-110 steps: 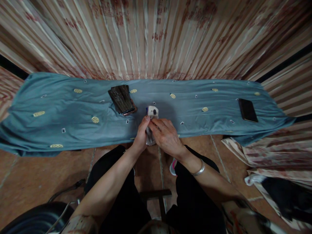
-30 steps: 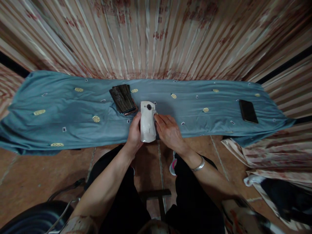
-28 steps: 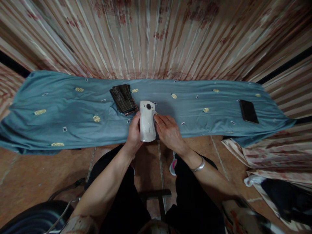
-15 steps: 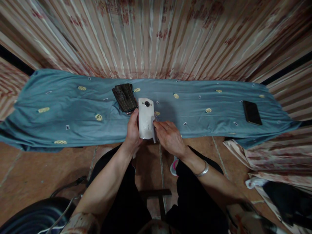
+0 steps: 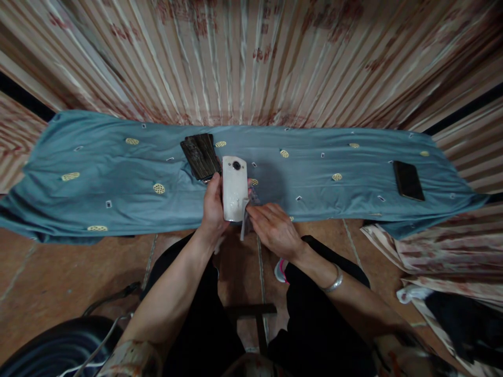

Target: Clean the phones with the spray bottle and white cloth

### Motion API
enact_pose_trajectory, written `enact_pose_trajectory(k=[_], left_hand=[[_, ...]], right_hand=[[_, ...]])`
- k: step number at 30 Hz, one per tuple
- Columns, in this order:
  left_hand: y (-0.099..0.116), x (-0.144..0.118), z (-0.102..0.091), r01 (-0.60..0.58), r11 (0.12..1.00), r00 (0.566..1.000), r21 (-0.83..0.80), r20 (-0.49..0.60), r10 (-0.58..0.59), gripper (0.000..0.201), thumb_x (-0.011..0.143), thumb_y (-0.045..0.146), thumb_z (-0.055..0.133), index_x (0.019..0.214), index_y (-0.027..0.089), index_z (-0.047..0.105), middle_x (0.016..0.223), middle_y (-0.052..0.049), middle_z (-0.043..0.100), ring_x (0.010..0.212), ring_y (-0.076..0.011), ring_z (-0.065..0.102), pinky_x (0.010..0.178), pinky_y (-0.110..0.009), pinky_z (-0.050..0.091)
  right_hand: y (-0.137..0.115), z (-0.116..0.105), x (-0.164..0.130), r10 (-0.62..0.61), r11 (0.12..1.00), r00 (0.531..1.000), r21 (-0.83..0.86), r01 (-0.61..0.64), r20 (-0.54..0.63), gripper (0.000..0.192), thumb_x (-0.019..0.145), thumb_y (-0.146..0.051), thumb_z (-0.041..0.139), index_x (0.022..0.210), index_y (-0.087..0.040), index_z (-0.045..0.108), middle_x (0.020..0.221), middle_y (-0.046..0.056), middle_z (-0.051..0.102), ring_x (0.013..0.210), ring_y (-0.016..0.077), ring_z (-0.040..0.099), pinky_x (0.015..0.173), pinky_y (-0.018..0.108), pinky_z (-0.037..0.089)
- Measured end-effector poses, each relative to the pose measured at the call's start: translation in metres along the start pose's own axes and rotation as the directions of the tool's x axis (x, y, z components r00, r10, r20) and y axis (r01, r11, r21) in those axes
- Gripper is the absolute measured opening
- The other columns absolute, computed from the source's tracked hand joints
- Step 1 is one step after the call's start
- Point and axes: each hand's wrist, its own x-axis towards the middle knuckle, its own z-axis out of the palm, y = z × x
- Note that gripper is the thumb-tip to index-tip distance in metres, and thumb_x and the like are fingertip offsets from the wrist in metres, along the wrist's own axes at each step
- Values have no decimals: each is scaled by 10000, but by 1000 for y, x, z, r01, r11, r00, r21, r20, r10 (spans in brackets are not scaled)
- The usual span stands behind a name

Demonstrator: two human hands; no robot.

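A: Where is the white phone (image 5: 234, 189)?

B: Above the blue cloth's (image 5: 118, 173) near edge; left hand (image 5: 213, 207) grip closed around it; right hand (image 5: 275, 230) pinches a small wipe (image 5: 244, 222) at its lower corner.

A: Progress?

B: Seemingly midway; back looks glossy; other dark phones (image 5: 201, 156) lie untouched.

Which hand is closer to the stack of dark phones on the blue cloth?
Left. The left hand holds the white phone just below the stack of dark phones; the right hand sits farther right, beyond the white phone.

A white phone (image 5: 234, 189), back up with its round lens at 12 o'clock, is held above the blue cloth's (image 5: 118, 173) near edge.
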Motion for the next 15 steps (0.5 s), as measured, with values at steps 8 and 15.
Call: enact_pose_trajectory(k=[8,15], left_hand=[[1,0,3,10,1000,1000,-13,-21,-10,623,988,567,392,1285,90,660,974,-142,809,1011,-282,771,847,-355,633],[-1,-2,7,1,999,998,40,-63,2,618,1002,545,347,1242,79,674,973,-144,805,1008,-275,768,865,-356,622]], right_hand=[[-4,-5,2,-39,999,999,-14,39,-16,271,1031,-134,466,1213,-88,662,977,108,765,868,223,656,777,383,506],[-11,-7,8,-101,995,994,-15,100,-31,270,1022,-109,474,1237,-104,639,994,96,748,888,211,633,790,371,493]])
